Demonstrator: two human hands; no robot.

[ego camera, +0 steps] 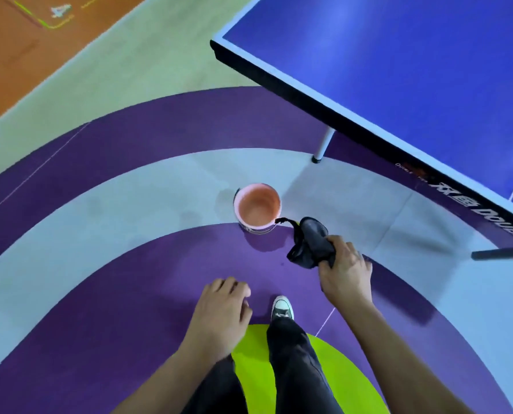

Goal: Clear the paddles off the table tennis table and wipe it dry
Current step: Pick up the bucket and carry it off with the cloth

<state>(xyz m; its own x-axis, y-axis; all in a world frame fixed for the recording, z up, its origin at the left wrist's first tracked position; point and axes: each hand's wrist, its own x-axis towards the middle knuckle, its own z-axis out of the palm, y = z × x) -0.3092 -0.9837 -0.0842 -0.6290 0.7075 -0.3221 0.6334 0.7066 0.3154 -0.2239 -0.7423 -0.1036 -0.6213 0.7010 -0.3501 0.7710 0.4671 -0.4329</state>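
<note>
White "DOUBLE" – after two Chinese characters – on the table edge.

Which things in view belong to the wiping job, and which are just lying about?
Job: dark cloth, gripped by the right hand; blue table; pink bucket, probably.
Lying about: dark bar at the right edge.

Dark cloth — soft, crumpled; glossy blue tabletop; plastic bucket.

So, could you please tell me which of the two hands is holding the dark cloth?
The right hand, nearer the table, grips the dark cloth; the left hand hangs loosely curled, holding nothing.
</note>
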